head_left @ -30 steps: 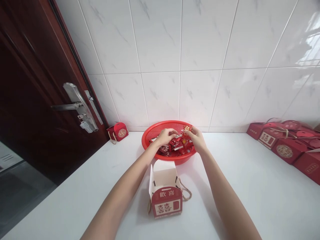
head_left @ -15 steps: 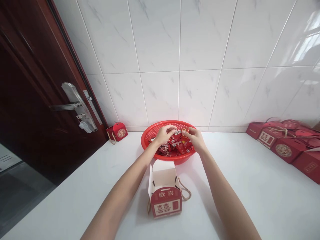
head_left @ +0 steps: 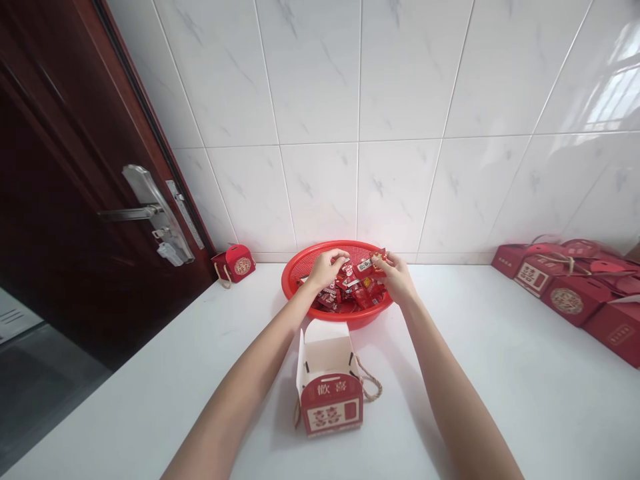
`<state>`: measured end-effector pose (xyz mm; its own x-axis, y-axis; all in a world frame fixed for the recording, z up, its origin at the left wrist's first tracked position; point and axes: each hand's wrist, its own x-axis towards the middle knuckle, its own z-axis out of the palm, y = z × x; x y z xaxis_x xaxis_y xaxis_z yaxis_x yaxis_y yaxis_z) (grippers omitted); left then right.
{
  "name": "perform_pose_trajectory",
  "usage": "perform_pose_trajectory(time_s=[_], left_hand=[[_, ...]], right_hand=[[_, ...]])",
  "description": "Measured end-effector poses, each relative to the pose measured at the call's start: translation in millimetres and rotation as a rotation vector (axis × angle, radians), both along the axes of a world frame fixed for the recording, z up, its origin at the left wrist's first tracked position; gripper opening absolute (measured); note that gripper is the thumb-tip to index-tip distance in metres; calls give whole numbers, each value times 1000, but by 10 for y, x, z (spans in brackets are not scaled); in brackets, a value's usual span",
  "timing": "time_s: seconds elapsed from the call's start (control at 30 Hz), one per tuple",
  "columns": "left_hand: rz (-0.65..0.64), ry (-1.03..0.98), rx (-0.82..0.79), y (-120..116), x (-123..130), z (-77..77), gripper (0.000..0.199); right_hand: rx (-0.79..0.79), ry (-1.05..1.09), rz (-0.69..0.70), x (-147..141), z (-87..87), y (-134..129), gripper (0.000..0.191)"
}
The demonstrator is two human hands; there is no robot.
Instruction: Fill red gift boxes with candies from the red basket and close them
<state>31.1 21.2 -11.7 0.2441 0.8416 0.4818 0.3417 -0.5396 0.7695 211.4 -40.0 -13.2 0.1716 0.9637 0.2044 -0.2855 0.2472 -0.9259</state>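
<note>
My right hand [head_left: 399, 279] pinches red wrapped candy packets [head_left: 367, 268] above the right side of a red plastic basket [head_left: 295, 261]. My left hand [head_left: 327, 268] is over the basket's left part, its fingers curled together; what they hold, if anything, is hidden. Beneath both hands lies a heap of small candies [head_left: 360, 293] in red wrappers. In front of the basket, between my forearms, stands a red and white gift box [head_left: 331, 393] with its top flaps up. Its inside looks white, and a twisted rope handle [head_left: 373, 388] hangs at its right.
A small closed red box [head_left: 236, 264] with a rope handle stands back left by the dark wooden door [head_left: 60, 167]. Several red gift boxes [head_left: 570, 293] are grouped at the right. A tiled wall [head_left: 320, 187] rises behind the white table [head_left: 200, 400].
My right hand has moved slightly right, and the packets in its fingers now show more clearly. My left hand has shifted a little left, widening the gap between the hands.
</note>
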Motion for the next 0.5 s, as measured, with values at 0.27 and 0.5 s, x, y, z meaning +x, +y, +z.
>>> perform_pose_trajectory(time_s=[0.27, 0.5], left_hand=[[85, 48, 71, -67, 2, 33, 18], [62, 25, 109, -90, 38, 41, 15]], right_hand=[[-9, -86, 110, 5, -4, -8, 36], [-61, -194, 279, -1, 98, -111, 32]])
